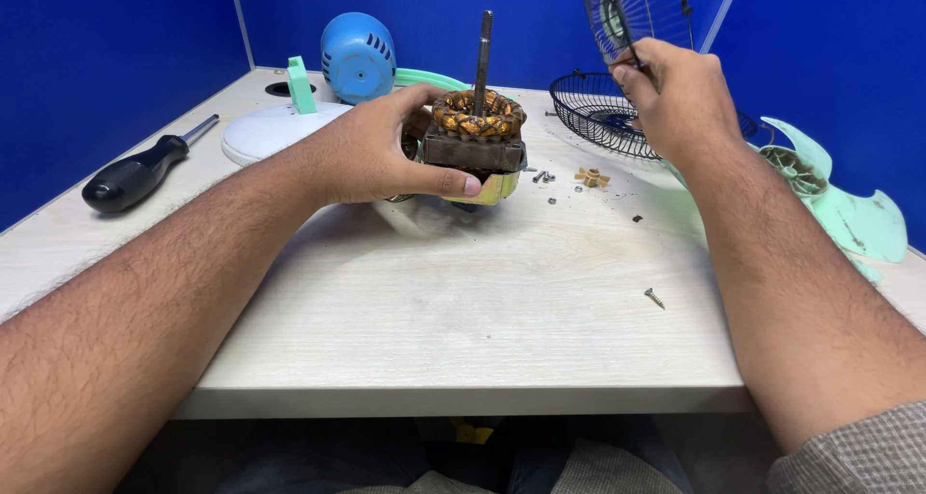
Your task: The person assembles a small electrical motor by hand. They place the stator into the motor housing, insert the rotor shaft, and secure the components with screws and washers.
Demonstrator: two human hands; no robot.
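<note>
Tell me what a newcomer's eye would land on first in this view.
Probably the fan motor at the centre of the pale table, its copper windings and upright shaft bare, gripped by the left hand. Next, the right hand at upper right, holding a wire fan guard up off the table, above a second guard lying flat. A mint-green fan blade sits at the right edge.

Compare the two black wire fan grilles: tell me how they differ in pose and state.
The raised grille is held in the air by the right hand, standing on edge and cut off by the frame top; the other grille lies flat on the table, open side up like a bowl, with no hand on it. Both are black, round, wire-spoked fan guards.
</note>
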